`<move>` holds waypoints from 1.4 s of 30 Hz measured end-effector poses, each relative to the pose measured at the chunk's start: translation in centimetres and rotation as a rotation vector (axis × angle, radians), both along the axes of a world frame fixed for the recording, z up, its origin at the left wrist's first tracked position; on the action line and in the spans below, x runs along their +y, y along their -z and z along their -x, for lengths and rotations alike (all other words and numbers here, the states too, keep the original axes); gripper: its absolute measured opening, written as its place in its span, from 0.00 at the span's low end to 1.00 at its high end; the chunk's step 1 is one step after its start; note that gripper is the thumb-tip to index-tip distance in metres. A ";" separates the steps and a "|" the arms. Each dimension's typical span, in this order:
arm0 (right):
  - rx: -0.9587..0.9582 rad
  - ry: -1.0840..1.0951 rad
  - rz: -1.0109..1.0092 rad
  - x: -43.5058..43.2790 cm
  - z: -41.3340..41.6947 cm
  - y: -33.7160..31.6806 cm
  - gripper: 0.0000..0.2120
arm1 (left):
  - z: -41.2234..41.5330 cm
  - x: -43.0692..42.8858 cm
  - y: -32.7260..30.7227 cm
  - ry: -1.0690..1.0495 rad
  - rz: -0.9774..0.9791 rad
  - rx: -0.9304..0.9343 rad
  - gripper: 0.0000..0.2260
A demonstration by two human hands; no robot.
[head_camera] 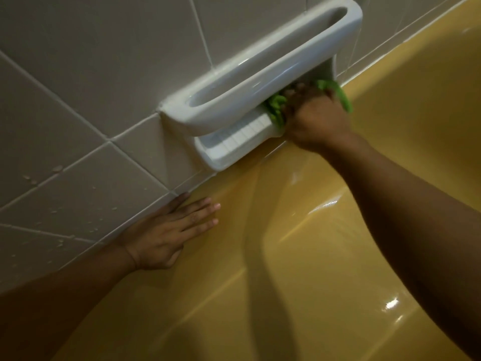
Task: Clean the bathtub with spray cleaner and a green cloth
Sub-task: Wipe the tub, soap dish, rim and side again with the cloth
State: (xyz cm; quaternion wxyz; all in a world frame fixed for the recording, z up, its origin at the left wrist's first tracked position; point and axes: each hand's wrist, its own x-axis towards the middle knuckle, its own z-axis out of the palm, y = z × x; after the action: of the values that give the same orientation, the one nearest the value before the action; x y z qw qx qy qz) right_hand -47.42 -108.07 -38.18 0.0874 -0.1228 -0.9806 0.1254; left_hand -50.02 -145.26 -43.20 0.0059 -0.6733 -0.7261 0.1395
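The yellow bathtub (299, 256) fills the lower right of the head view, its rim running along the tiled wall. My right hand (312, 121) is shut on the green cloth (276, 108), pressing it into the right end of the white ceramic soap dish (234, 142) set in the wall, under its grab bar (247, 82). Part of the cloth sticks out past my knuckles at the right. My left hand (166, 233) lies flat, fingers apart, on the tub rim against the wall. No spray cleaner is in view.
Grey-white wall tiles (78, 87) with pale grout cover the upper left; water droplets cling to the lower tiles. The tub's glossy inner wall slopes down toward the lower right.
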 end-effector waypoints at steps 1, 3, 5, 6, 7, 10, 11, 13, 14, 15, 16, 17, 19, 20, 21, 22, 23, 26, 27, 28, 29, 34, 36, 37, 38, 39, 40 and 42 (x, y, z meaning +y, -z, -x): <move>-0.009 0.016 0.009 0.5 0.9 -0.2 0.13 | 0.0 0.0 0.0 -0.001 -0.001 -0.001 0.38; 0.012 0.033 0.013 0.6 1.8 -0.2 0.14 | 0.0 0.0 0.0 -0.004 -0.001 -0.007 0.38; 0.080 0.003 0.046 -0.3 1.5 0.1 0.16 | 0.0 0.0 0.0 -0.008 -0.005 -0.018 0.39; 0.106 -0.030 0.086 -1.2 0.9 0.3 0.16 | 0.1 0.0 0.0 -0.008 -0.004 -0.022 0.39; 0.127 -0.077 0.115 -2.4 0.3 0.5 0.16 | 0.1 0.1 0.0 -0.008 -0.004 -0.025 0.39; 0.238 -0.231 0.152 -7.1 -1.7 0.9 0.12 | 0.1 0.1 0.0 -0.010 -0.012 -0.041 0.39; 0.288 -0.242 0.167 -8.7 -2.2 1.0 0.11 | 0.1 0.0 0.0 -0.014 -0.012 -0.049 0.39; 0.381 -0.176 0.295 -11.2 -3.6 1.0 0.11 | 0.0 0.0 0.0 -0.026 -0.007 -0.068 0.38; 0.429 -0.095 0.441 -11.9 -4.3 0.8 0.12 | 0.0 0.0 0.1 -0.029 -0.004 -0.076 0.38; 0.463 0.013 0.652 -12.3 -5.0 0.4 0.12 | 0.0 0.0 0.1 -0.032 -0.001 -0.083 0.37; 0.483 0.138 0.920 -12.4 -5.7 -0.1 0.12 | 0.0 0.0 0.0 -0.034 0.006 -0.085 0.37; 0.501 0.262 1.206 -12.2 -6.3 -0.8 0.13 | 0.0 0.1 -0.1 -0.034 0.013 -0.081 0.37; 0.558 0.443 1.676 -11.4 -7.6 -2.4 0.14 | -0.1 0.1 -0.3 -0.030 0.034 -0.061 0.37; 0.598 0.483 1.816 -10.9 -8.2 -3.3 0.15 | -0.1 0.1 -0.4 -0.031 0.043 -0.055 0.37; 0.641 0.503 1.897 -10.4 -8.7 -4.2 0.16 | -0.1 0.1 -0.4 -0.032 0.043 -0.050 0.37; 0.677 0.494 1.935 -9.9 -9.1 -5.3 0.15 | -0.1 0.1 -0.4 -0.034 0.043 -0.047 0.37; 0.702 0.472 1.927 -9.5 -9.3 -6.2 0.15 | -0.2 0.1 -0.4 -0.034 0.042 -0.040 0.37; 0.715 0.389 1.623 -9.5 -8.7 -8.0 0.15 | -0.3 0.3 -0.6 -0.037 0.058 -0.006 0.38; 0.735 0.354 1.460 -10.0 -8.5 -8.1 0.17 | -0.2 0.2 -0.5 -0.034 0.059 -0.004 0.39; 0.764 0.308 1.291 -10.6 -8.3 -7.8 0.19 | -0.2 0.2 -0.4 -0.029 0.054 -0.006 0.39; 0.789 0.250 1.113 -11.2 -8.2 -7.3 0.20 | -0.1 0.1 -0.3 -0.021 0.042 -0.010 0.40; 0.655 -0.060 0.344 -14.1 -7.4 -6.0 0.24 | 0.0 0.3 0.1 0.077 -0.120 0.041 0.45; 0.611 -0.126 0.195 -14.4 -6.5 -6.6 0.22 | 0.1 0.6 0.0 0.107 -0.118 0.134 0.49; 0.598 -0.153 0.148 -14.2 -6.1 -7.0 0.20 | 0.1 0.6 0.0 0.111 -0.099 0.168 0.50; 0.592 -0.179 0.110 -13.9 -5.8 -7.4 0.20 | 0.1 0.6 0.0 0.110 -0.075 0.180 0.51; 0.594 -0.207 0.080 -13.4 -5.6 -7.5 0.19 | 0.1 0.4 0.1 0.103 -0.045 0.175 0.51; 0.601 -0.239 0.053 -12.8 -5.4 -7.5 0.18 | 0.1 0.3 0.2 0.092 -0.014 0.165 0.50; 0.619 -0.293 0.019 -11.4 -5.1 -7.0 0.17 | 0.0 0.2 0.3 0.056 0.055 0.143 0.47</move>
State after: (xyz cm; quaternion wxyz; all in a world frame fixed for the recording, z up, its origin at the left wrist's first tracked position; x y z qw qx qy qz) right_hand -42.31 -119.46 -31.13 0.3605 0.0626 -0.9137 0.1769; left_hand -50.02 -145.10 -43.51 0.0432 -0.6816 -0.7005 0.2069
